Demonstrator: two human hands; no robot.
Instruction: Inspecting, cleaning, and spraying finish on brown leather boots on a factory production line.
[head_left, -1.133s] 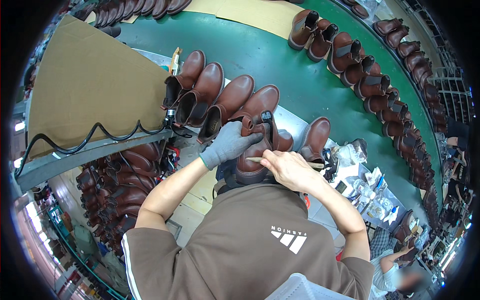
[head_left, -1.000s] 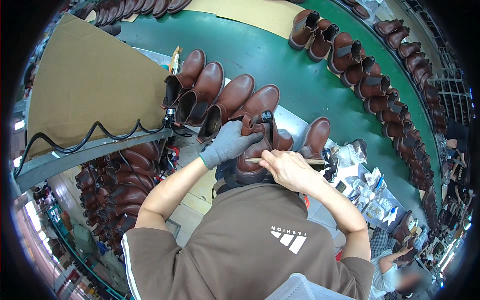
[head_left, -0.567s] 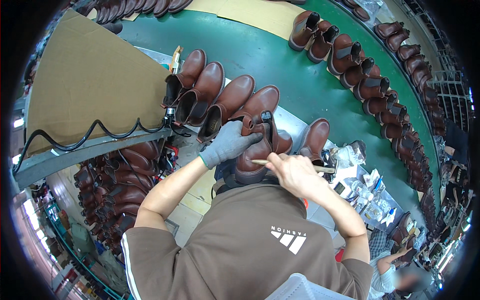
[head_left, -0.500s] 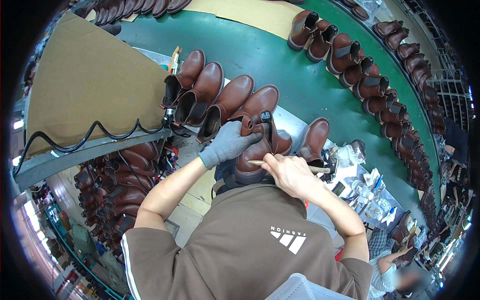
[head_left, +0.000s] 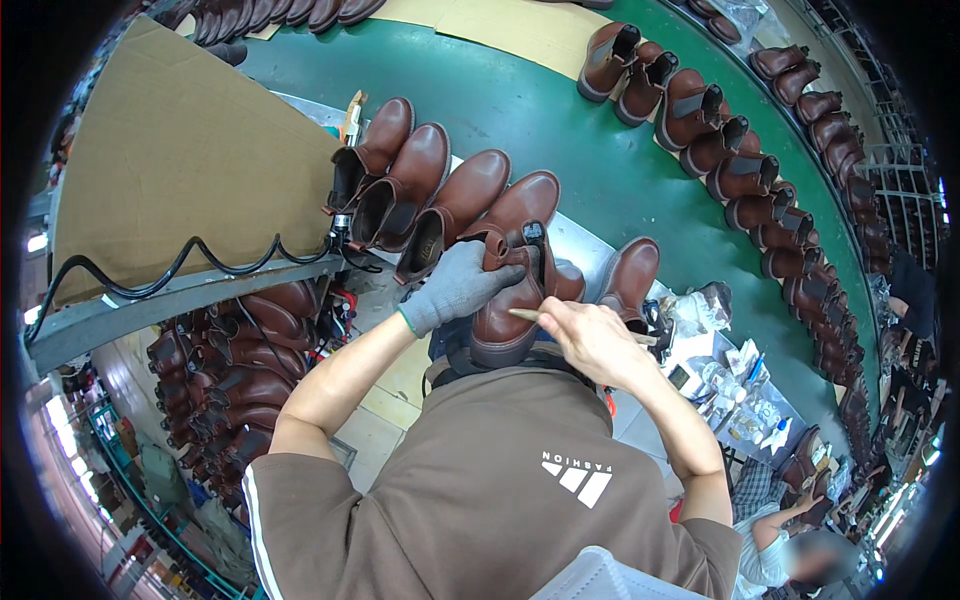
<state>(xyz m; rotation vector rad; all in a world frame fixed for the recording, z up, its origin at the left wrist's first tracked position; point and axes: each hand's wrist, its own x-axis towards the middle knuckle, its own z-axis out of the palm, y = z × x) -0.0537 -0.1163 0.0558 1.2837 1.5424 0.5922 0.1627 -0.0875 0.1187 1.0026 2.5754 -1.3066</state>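
Observation:
A brown leather ankle boot [head_left: 498, 325] is held close to my body, toe toward me. My left hand [head_left: 458, 288], in a grey knit glove, is closed round its upper. My bare right hand [head_left: 598, 342] grips a thin, pale wooden stick [head_left: 524, 314], whose tapered tip is at the boot's toe area; whether it touches the leather I cannot tell. The stick's far end comes out on the right side of my hand. Just beyond my hands, several finished-looking brown boots [head_left: 468, 190] stand in a row, and a single boot [head_left: 632, 275] stands to the right.
A green work surface [head_left: 500, 95] carries a long curved row of boots [head_left: 740, 175]. Cardboard [head_left: 190, 170] and a coiled black cable [head_left: 180, 262] are at left, above a stack of boots [head_left: 245, 365]. Bottles [head_left: 735, 385] and plastic wrap clutter the right, where another person [head_left: 770, 530] works.
My right hand has shifted slightly right with the stick, and the stick's tip has moved a little up and right over the boot. My left hand keeps its hold.

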